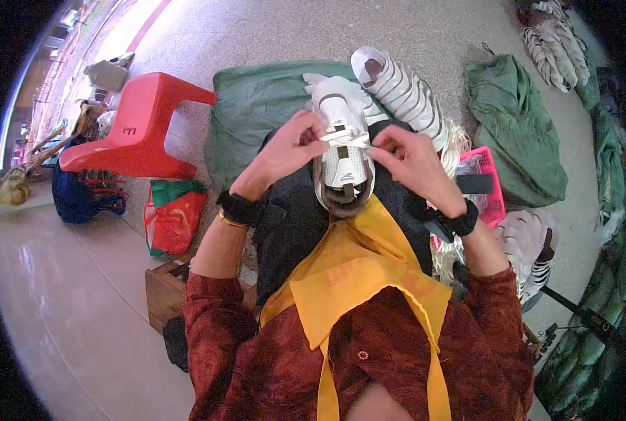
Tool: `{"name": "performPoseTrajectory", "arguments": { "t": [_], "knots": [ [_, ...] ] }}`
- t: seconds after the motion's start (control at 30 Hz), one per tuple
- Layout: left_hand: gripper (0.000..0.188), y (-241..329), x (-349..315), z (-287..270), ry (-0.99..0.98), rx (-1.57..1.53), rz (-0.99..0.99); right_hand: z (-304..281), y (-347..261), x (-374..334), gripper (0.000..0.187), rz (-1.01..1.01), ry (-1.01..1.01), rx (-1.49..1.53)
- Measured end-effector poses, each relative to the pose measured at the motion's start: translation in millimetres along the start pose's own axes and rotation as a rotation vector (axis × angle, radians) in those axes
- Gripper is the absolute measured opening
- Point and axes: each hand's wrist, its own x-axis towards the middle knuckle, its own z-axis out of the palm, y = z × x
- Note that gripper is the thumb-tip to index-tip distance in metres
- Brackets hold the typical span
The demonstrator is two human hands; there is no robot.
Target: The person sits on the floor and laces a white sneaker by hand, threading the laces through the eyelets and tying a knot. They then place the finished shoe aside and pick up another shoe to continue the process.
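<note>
A white shoe upper (342, 105) with a grey collar lies lengthwise over my lap, its collar end against my yellow apron (355, 256). Across its middle runs a flat white shoelace (347, 139). On the upper's left side my left hand (290, 149) pinches the lace between thumb and fingers. Opposite it, my right hand (413, 163) is closed at the lace's right side, thumb against the fingers. Just beyond the upper, a fanned row of white shoe uppers (408, 102) stretches to the right, with a bundle of pale laces (455, 144) at its near end.
A red plastic chair (141, 130) stands at left, above a red and green bag (176, 217) and a wooden box (162, 295). Under the work spreads a green cloth (246, 98). At right are a pink basket (494, 186), a green sack (516, 126) and more uppers (527, 242).
</note>
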Motion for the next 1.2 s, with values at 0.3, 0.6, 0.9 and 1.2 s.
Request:
{"name": "performPoseTrajectory", "arguments": {
  "t": [0.3,0.6,0.9,1.2],
  "knots": [
    [0.015,-11,0,8,0.057,-0.106,0.053,-29,11,-24,0.013,0.202,-0.146,0.257],
    [0.014,-6,-12,21,0.208,-0.023,0.038,-2,-19,7,0.014,-0.296,0.062,-0.060],
    [0.010,3,-21,22,0.253,0.025,-0.016,4,0,38,0.006,-0.124,-0.181,0.238],
    [0.013,8,-20,22,0.180,-0.241,-0.046,2,24,39,0.007,-0.070,-0.244,0.501]
  ]
}}
